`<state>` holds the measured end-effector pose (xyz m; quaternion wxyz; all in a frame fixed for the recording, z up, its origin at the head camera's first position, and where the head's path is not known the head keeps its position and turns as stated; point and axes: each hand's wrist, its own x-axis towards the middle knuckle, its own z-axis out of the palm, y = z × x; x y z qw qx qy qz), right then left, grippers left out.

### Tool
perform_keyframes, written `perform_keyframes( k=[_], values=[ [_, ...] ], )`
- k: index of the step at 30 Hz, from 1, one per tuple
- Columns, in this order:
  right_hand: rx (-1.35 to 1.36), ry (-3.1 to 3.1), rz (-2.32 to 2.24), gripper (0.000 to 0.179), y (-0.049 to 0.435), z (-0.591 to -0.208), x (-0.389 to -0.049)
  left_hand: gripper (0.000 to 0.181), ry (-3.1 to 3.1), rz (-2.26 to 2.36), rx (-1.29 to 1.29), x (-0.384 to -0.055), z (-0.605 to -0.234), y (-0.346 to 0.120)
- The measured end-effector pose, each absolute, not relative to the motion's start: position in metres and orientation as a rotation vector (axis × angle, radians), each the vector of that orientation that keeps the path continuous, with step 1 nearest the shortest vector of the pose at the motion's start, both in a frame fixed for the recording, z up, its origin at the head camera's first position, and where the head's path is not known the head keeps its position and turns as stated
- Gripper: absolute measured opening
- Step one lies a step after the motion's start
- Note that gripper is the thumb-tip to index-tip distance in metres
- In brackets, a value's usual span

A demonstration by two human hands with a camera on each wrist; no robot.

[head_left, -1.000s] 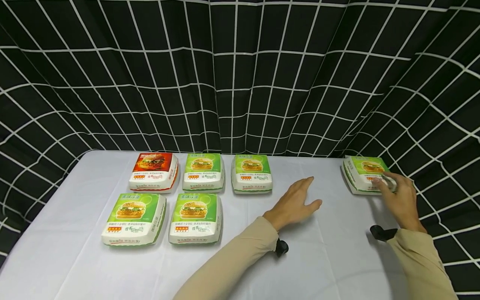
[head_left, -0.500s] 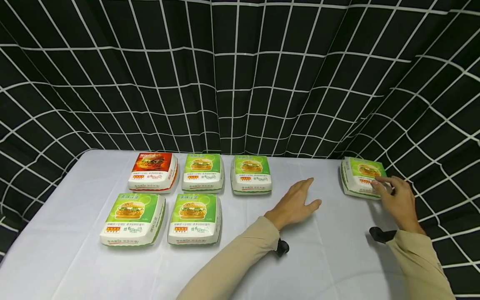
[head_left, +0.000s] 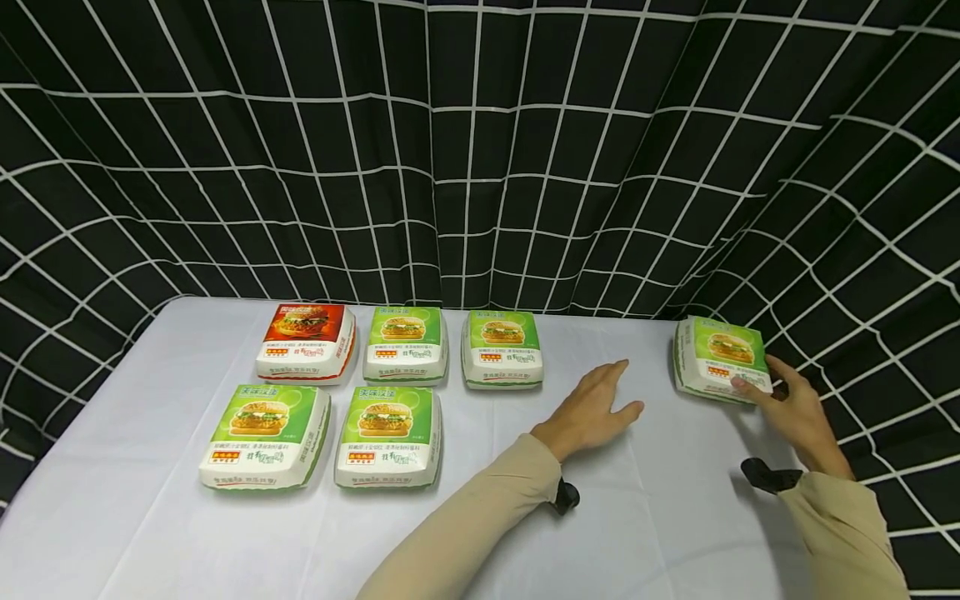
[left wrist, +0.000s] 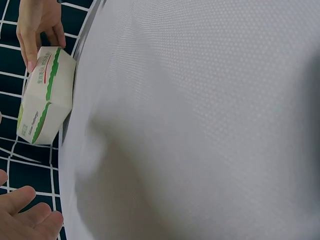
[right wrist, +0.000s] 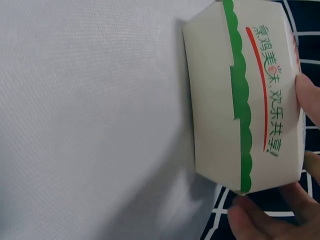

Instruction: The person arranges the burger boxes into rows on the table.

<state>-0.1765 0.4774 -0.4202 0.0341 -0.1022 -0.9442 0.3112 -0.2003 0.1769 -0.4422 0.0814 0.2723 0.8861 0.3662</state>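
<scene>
At the far right of the head view, a green-and-white burger box (head_left: 723,358) sits on the white-covered table. My right hand (head_left: 801,412) holds it by its near right corner, thumb on the top and fingers at the right side. In the right wrist view the box's white front side (right wrist: 215,95) shows a green scalloped band, with the thumb (right wrist: 308,97) over its upper edge. My left hand (head_left: 588,408) hovers near the table's middle with fingers spread, holding nothing; its fingertips (left wrist: 49,225) appear in the left wrist view, apart from the box.
Left of my hands, a red burger box (head_left: 306,337) and two green ones (head_left: 405,342), (head_left: 502,346) form a back row. Two more green boxes (head_left: 266,433), (head_left: 390,433) stand in front. A black curtain with white grid lines (head_left: 480,150) surrounds the table (head_left: 600,542).
The burger box at the far right has shifted slightly left and towards me and turned a little. My right hand has moved with it, fingers now at its side. The left hand has stayed put.
</scene>
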Motion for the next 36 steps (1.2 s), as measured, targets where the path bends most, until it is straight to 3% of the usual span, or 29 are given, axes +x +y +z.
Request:
perform_keyframes(
  k=[36],
  values=[
    [-0.113,-3.02,1.195,0.081,0.462,-0.42,-0.161,0.071,2.546,1.055,0.826,-0.195,-0.442,0.184]
  ],
)
